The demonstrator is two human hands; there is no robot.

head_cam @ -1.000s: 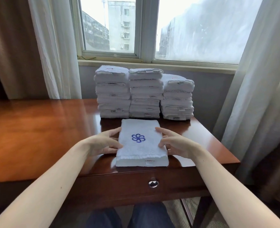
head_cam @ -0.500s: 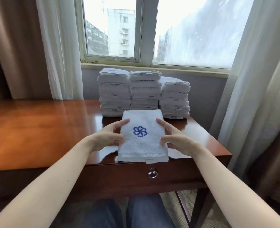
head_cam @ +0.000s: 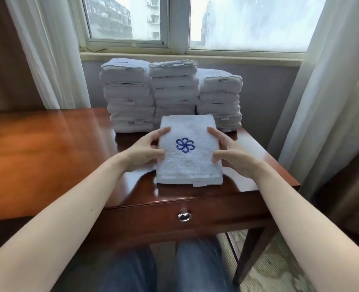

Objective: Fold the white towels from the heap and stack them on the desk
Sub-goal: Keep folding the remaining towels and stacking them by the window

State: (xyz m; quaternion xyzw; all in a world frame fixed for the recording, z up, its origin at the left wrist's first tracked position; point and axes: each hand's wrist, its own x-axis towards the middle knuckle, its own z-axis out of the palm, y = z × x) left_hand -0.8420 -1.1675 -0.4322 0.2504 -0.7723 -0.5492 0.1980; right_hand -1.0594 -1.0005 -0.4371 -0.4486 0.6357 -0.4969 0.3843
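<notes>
A folded white towel (head_cam: 190,163) with a blue flower emblem is held just above the desk (head_cam: 47,157), in front of me. My left hand (head_cam: 145,151) grips its left edge and my right hand (head_cam: 231,153) grips its right edge, thumbs on top. Behind it, against the wall under the window, stand three stacks of folded white towels: the left stack (head_cam: 128,95), the middle stack (head_cam: 174,87) and a lower right stack (head_cam: 220,95). The held towel hides the foot of the middle stack. No unfolded heap is in view.
The brown wooden desk has a drawer with a metal ring pull (head_cam: 184,216) at its front. White curtains (head_cam: 54,51) hang left and right of the window. My knees in blue jeans (head_cam: 197,264) show below the desk edge.
Both hands closed on the towel's sides and lifted it off the desk, carrying it away from me toward the stacks. My view also tilted closer.
</notes>
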